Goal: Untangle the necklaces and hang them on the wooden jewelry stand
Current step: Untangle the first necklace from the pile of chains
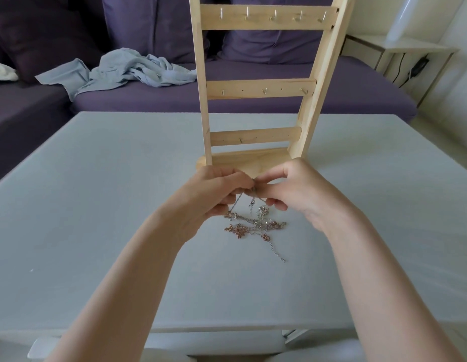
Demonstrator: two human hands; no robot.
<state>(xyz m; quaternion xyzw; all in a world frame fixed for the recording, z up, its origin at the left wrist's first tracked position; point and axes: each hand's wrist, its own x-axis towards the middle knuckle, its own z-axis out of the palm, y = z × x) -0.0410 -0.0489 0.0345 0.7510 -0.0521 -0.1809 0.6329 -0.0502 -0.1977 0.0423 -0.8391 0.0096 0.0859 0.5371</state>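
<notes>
1. I see my left hand (222, 194) and right hand (287, 189) meeting just in front of the base of the wooden jewelry stand (255, 87), fingertips almost touching each other.
2. Each grip is narrow: both hands pinch a thin chain at the top of the tangle of necklaces (255, 226), lifting a short stretch of it while the rest lies on the surface (96, 205) between my wrists.
3. The tangle mixes silver and rose-coloured chains; one loose silver end with a clasp trails toward me. I cannot tell how many necklaces there are.
4. To do this step well, I judge I should keep the pinch light, find a free clasp end and feed it back through the loops, not pull the two hands apart, which would tighten the knot.
5. Spreading the heap flat on the surface first should make the crossings easier to read.
6. The hooks (274, 17) on the stand's three bars carry nothing yet, so no necklace is hung.
7. I can read no brand, label or writing anywhere in view.
</notes>
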